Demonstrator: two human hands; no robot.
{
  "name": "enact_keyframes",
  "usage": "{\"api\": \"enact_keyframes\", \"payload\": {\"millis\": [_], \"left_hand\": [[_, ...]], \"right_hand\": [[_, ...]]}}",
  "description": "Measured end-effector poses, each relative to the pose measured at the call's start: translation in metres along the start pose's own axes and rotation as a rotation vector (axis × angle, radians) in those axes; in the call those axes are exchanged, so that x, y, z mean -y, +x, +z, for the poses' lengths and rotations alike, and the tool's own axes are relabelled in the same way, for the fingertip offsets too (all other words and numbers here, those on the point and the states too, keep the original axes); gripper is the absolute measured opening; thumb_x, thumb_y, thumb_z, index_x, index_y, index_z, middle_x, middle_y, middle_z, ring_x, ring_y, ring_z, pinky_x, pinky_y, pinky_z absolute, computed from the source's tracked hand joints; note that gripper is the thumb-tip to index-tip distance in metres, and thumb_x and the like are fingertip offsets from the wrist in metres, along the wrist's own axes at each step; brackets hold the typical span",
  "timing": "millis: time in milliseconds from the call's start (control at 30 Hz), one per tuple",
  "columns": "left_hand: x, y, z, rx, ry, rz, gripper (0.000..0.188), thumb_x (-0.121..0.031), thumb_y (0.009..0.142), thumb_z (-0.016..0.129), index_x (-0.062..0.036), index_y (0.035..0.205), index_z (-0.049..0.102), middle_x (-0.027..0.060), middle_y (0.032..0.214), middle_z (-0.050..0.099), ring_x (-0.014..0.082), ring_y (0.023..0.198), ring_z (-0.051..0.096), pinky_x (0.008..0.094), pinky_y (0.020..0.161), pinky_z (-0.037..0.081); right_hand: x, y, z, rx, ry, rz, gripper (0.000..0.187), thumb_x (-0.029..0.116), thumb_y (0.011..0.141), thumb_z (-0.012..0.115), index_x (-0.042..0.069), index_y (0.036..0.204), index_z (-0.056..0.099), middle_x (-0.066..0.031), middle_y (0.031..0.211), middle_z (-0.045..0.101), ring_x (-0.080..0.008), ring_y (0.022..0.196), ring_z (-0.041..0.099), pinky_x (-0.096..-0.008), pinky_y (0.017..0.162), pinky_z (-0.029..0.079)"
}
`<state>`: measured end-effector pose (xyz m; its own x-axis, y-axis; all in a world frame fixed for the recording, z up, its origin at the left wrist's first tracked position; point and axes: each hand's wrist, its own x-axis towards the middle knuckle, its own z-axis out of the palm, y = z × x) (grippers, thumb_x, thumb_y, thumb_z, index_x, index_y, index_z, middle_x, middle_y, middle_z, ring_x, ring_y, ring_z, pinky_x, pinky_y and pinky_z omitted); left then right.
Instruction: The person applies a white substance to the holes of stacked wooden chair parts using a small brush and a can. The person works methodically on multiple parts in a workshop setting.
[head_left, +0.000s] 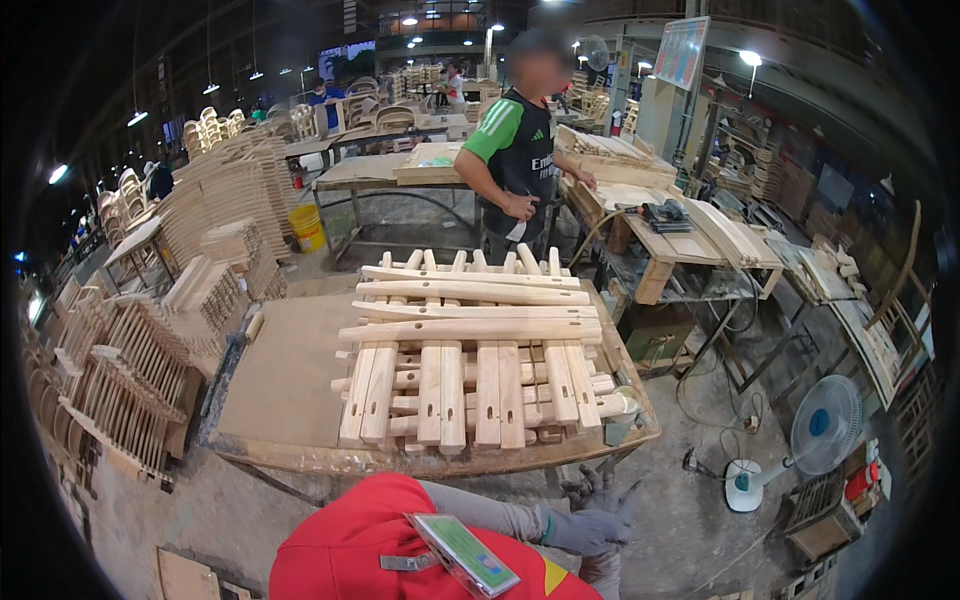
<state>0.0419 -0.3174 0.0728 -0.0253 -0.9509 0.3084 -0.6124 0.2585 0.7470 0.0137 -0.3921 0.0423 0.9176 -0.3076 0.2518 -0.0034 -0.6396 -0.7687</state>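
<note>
Both of my hands wear grey gloves and are together in front of the table's near right edge. My left hand (587, 532) reaches across my body, its fingers closed around the glove (612, 508) at the right wrist. My right hand (600, 488) points up and away, fingers spread, with nothing visible in them; its glove looks darker at the fingertips. Just beyond lies a stack of pale wooden legs (470, 330) on the table (285, 370). The legs are laid crosswise in layers, several with slots cut near their ends.
Across the table stands a person (520, 150) in a black and green shirt. Workbenches (650, 220) with wooden parts are at the right. A white fan (825, 420) stands on the floor at right. Stacked wooden frames (130, 390) and a yellow bucket (307, 228) are at left.
</note>
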Motion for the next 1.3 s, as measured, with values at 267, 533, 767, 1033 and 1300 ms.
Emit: {"api": "enact_keyframes", "payload": {"millis": [267,533,767,1033,1300], "left_hand": [[-0.015,-0.019,0.022,-0.025,0.022,0.117,0.024,-0.018,0.089,0.045,-0.0044,0.107,0.053,0.0178,0.108,0.051,0.0319,0.099,0.053,0.0382,0.083,0.041],[-0.014,-0.261,-0.037,0.195,0.059,-1.133,0.034,-0.028,0.090,0.046,-0.0070,0.114,0.057,0.0186,0.110,0.058,0.0321,0.105,0.055,0.0396,0.089,0.043],[-0.043,-0.367,0.008,-0.054,-0.062,-1.677,0.033,-0.029,0.090,0.045,-0.0069,0.112,0.058,0.0183,0.108,0.059,0.0329,0.102,0.055,0.0404,0.087,0.044],[-0.046,-0.374,0.050,-0.211,-0.135,-1.700,0.033,-0.029,0.090,0.045,-0.0068,0.109,0.059,0.0179,0.105,0.060,0.0339,0.099,0.056,0.0414,0.085,0.045],[-0.051,-0.376,0.065,-0.256,-0.154,-1.729,0.032,-0.030,0.089,0.044,-0.0067,0.106,0.060,0.0175,0.102,0.061,0.0349,0.095,0.057,0.0423,0.083,0.045]], "right_hand": [[0.020,-0.010,-0.028,-0.257,1.870,0.410,0.032,0.025,0.092,0.048,0.005,0.116,0.052,-0.0151,0.116,0.055,-0.0199,0.098,0.056,-0.0310,0.081,0.047],[-0.045,-0.066,-0.076,-0.332,2.078,0.714,0.015,0.011,0.089,0.053,0.005,0.101,0.058,-0.0047,0.083,0.059,-0.0090,0.060,0.053,-0.0225,0.053,0.047],[-0.051,-0.079,-0.072,-0.265,2.039,0.798,0.016,0.011,0.090,0.051,0.001,0.097,0.061,-0.0083,0.086,0.064,-0.0115,0.066,0.059,-0.0241,0.059,0.051],[-0.056,-0.054,-0.062,-0.049,2.061,0.900,0.015,0.008,0.090,0.050,0.001,0.100,0.058,-0.0102,0.086,0.062,-0.0129,0.067,0.058,-0.0276,0.061,0.051],[-0.058,-0.072,-0.064,-0.131,2.003,0.964,0.016,0.009,0.089,0.051,0.000,0.099,0.059,-0.0100,0.086,0.064,-0.0127,0.067,0.060,-0.0255,0.059,0.052]]}}
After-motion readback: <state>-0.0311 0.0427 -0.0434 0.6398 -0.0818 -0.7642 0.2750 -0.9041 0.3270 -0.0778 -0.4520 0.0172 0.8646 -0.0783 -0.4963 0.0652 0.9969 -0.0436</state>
